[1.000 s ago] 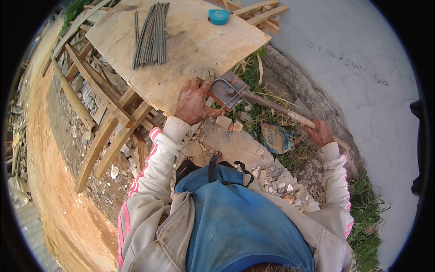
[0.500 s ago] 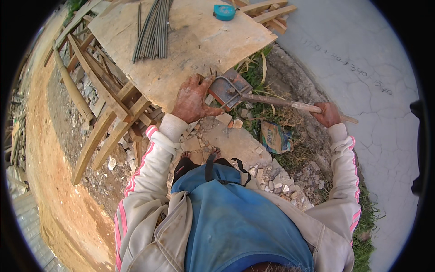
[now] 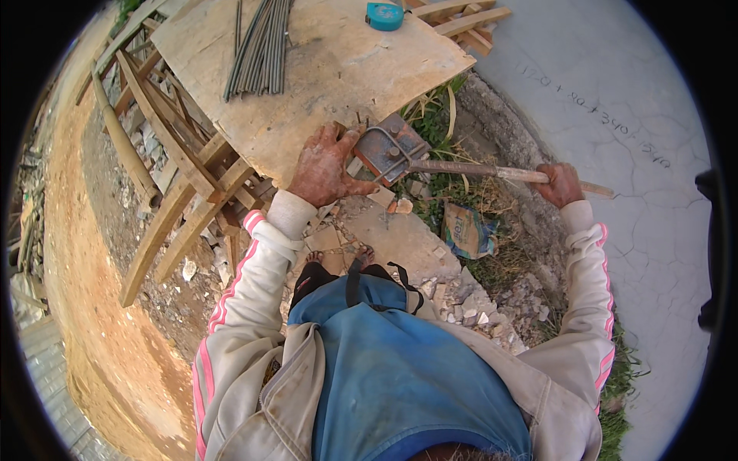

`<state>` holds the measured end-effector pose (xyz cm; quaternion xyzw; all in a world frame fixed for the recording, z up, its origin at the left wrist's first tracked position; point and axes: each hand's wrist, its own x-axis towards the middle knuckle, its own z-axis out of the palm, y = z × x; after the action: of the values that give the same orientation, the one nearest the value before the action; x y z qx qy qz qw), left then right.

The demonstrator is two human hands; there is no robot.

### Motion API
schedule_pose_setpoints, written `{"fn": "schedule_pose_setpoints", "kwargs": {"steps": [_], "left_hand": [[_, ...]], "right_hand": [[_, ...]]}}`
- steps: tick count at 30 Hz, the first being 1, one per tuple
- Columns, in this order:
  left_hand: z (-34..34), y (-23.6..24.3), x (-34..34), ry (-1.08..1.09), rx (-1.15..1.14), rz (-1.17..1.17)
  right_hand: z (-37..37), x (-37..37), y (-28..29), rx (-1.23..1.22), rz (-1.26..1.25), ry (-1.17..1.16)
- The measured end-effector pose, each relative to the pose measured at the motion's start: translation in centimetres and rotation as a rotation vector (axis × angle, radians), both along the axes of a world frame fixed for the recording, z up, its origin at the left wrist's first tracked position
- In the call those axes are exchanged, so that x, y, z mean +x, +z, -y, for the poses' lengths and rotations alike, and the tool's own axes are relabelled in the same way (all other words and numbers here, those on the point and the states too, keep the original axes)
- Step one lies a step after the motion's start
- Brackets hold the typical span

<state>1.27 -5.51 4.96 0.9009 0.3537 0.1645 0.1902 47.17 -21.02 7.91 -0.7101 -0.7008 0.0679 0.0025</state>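
My left hand [image 3: 327,165] is at the near edge of a wooden board [image 3: 338,84], thumb and fingers spread across a thin bent steel rod [image 3: 397,144]. The thumb tip meets one end of the rod, and the fingers are by its other leg. That rod lies over a rusty metal plate [image 3: 377,150] with short upright pins. My right hand [image 3: 561,184] is closed around the outer part of a long bar [image 3: 492,170]. The bar's inner end rests at the plate against the bent rod.
A bundle of straight steel rods [image 3: 263,50] and a teal tape measure [image 3: 384,15] lie on the board. Curved timbers [image 3: 165,242] stand at the left. A grey wall [image 3: 653,253] rises on the right. Rubble [image 3: 469,307] and a crumpled bag [image 3: 469,230] lie below.
My right hand and the bar's outer end have swung slightly away from my body. My left hand keeps its place at the bent rod. The whole view has shifted a little.
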Motion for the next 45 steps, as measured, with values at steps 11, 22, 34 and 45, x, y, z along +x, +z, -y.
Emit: {"fn": "schedule_pose_setpoints", "kwargs": {"steps": [11,22,34,45], "left_hand": [[0.0,0.0,-0.1,0.018,-0.037,0.014],[-0.1,-0.4,-0.2,0.010,-0.025,-0.033],[-1.1,-0.8,-0.7,-0.050,-0.013,-0.007],[-1.7,0.3,-0.8,-0.107,-0.035,-0.072]], "right_hand": [[-2.8,1.0,1.1,-0.005,0.088,0.103],[-0.8,0.5,-3.0,0.131,0.034,0.015],[4.4,-3.1,-4.2,0.132,0.043,-0.175],[3.6,-3.0,-1.3,0.165,-0.014,-0.099]]}}
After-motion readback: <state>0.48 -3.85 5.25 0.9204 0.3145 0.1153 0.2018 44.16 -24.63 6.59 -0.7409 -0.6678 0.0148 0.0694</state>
